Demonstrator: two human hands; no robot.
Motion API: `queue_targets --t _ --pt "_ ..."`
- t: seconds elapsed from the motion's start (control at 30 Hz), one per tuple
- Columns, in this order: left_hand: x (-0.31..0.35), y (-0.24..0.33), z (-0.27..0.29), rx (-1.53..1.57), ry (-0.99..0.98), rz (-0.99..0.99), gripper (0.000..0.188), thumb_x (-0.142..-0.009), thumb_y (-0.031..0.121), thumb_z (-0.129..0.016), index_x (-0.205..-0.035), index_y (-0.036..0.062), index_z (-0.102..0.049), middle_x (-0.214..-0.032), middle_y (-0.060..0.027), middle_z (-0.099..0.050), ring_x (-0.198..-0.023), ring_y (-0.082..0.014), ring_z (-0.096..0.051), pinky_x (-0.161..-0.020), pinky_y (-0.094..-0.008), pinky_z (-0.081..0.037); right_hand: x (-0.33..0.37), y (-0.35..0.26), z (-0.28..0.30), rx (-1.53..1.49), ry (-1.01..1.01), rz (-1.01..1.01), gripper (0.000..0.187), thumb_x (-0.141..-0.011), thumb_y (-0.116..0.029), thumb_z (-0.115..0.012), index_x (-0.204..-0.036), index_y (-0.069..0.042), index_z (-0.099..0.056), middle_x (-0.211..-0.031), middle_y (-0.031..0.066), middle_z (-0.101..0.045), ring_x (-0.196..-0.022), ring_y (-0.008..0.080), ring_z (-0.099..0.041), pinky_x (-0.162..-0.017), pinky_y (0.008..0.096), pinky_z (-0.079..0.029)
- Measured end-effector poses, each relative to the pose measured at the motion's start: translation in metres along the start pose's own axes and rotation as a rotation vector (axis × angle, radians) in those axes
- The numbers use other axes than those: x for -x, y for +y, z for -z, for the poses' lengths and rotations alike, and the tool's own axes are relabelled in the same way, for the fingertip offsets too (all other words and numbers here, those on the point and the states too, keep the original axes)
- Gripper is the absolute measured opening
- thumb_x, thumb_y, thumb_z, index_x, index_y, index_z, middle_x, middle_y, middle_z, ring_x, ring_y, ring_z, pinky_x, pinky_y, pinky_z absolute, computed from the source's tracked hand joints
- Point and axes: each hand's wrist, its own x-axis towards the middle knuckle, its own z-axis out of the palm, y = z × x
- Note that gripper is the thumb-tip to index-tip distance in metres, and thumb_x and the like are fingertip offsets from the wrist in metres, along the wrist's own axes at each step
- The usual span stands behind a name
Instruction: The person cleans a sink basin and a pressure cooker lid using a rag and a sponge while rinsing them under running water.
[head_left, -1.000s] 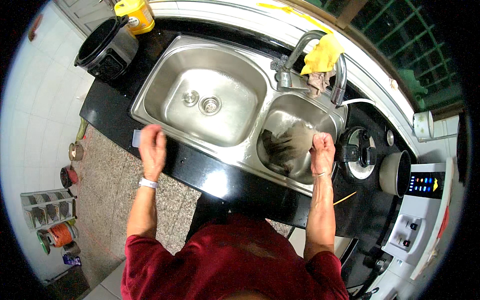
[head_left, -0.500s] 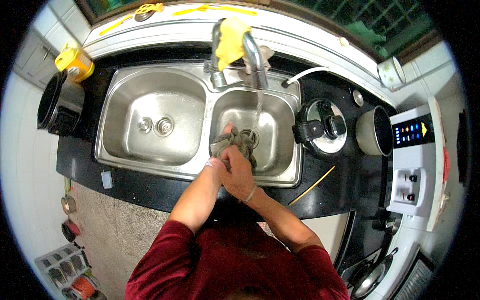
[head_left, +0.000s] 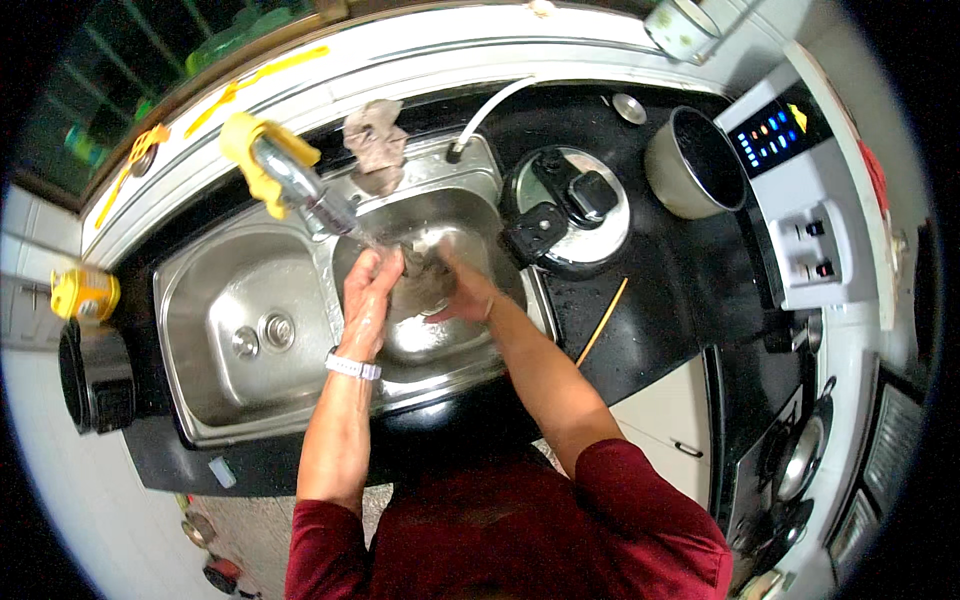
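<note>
A wet grey-brown cloth (head_left: pixel 418 285) is spread between my two hands over the right sink basin (head_left: pixel 470 215), its outline smeared by motion. My left hand (head_left: pixel 367 285), fingers closed, grips the cloth's left edge just below the tap. On the other side my right hand (head_left: pixel 465 285) has the cloth's right part between thumb and fingers, though blur softens the fingers. Water runs from the chrome tap (head_left: pixel 305 190) beside my left hand. A yellow cloth (head_left: pixel 240 160) drapes over that tap, and a crumpled beige rag (head_left: pixel 375 135) lies behind the basin.
The left basin (head_left: pixel 215 325) adjoins the right one. A pressure cooker (head_left: pixel 600 235) stands close by my right forearm, with a thin stick (head_left: pixel 603 320) in front. Further right are a deep pot (head_left: pixel 675 170) and a white dispenser (head_left: pixel 800 240). A black container (head_left: pixel 105 375) stands far left.
My hands were bunched together on the cloth in the basin; they have moved apart with it spread between them. The view has turned, and the tap now appears further left.
</note>
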Motion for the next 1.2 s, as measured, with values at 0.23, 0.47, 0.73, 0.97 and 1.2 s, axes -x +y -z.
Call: queue_targets --t 0.23,0.47,0.73,0.97,1.2 --pt "-0.001 -0.013 0.029 0.201 0.138 0.063 0.029 -0.095 0.02 -0.061 -0.123 0.0138 -0.058 -0.122 -0.0023 -0.06 -0.106 -0.0166 -0.056 -0.085 -0.0348 -0.048 -0.051 0.011 0.047 -0.141 0.025 0.316 0.03 -0.094 -0.022 -0.058 -0.117 -0.003 -0.061 -0.109 0.0124 -0.065 -0.099 0.0278 -0.065 -0.071 0.0502 -0.059" --pt "-0.018 -0.109 0.062 0.945 -0.525 0.41 0.066 -0.097 0.059 -0.047 -0.135 0.0055 -0.051 -0.128 -0.011 -0.059 -0.119 -0.0279 -0.055 -0.104 -0.0433 -0.043 0.033 0.042 -0.068 1.17 -0.088 0.796 0.03 -0.092 -0.033 -0.063 -0.095 -0.003 -0.065 -0.094 0.0138 -0.065 -0.086 0.028 -0.062 -0.081 0.0376 -0.046" --pt "0.002 -0.085 0.0 0.677 0.25 0.418 0.035 -0.094 0.032 -0.058 -0.117 0.0067 -0.065 -0.112 -0.0151 -0.068 -0.095 -0.0286 -0.068 -0.089 -0.0408 -0.053 -0.014 0.029 -0.055 1.736 0.266 1.064 0.02 -0.081 -0.025 -0.062 -0.071 -0.011 -0.07 -0.075 0.0138 -0.068 -0.071 0.0342 -0.069 -0.067 0.0464 -0.055" --pt "-0.006 -0.022 0.005 -0.235 0.055 0.051 0.017 -0.088 0.015 -0.063 -0.073 0.0058 -0.065 -0.071 -0.0023 -0.062 -0.067 -0.0113 -0.055 -0.063 -0.0285 -0.044 -0.02 -0.01 0.007 0.454 0.025 0.02 0.057 -0.094 -0.056 -0.053 -0.121 -0.008 -0.064 -0.109 0.0061 -0.071 -0.088 0.0261 -0.069 -0.08 0.0457 -0.055" --pt "0.006 0.001 -0.024 -0.024 -0.214 0.045 0.007 -0.088 0.009 -0.066 -0.085 0.0029 -0.067 -0.077 -0.0002 -0.062 -0.075 -0.0103 -0.056 -0.071 -0.0251 -0.042 -0.03 0.038 0.012 -0.296 -0.38 0.065 0.025 -0.094 -0.023 -0.061 -0.112 -0.006 -0.064 -0.099 0.0079 -0.069 -0.078 0.0175 -0.067 -0.067 0.0331 -0.057"
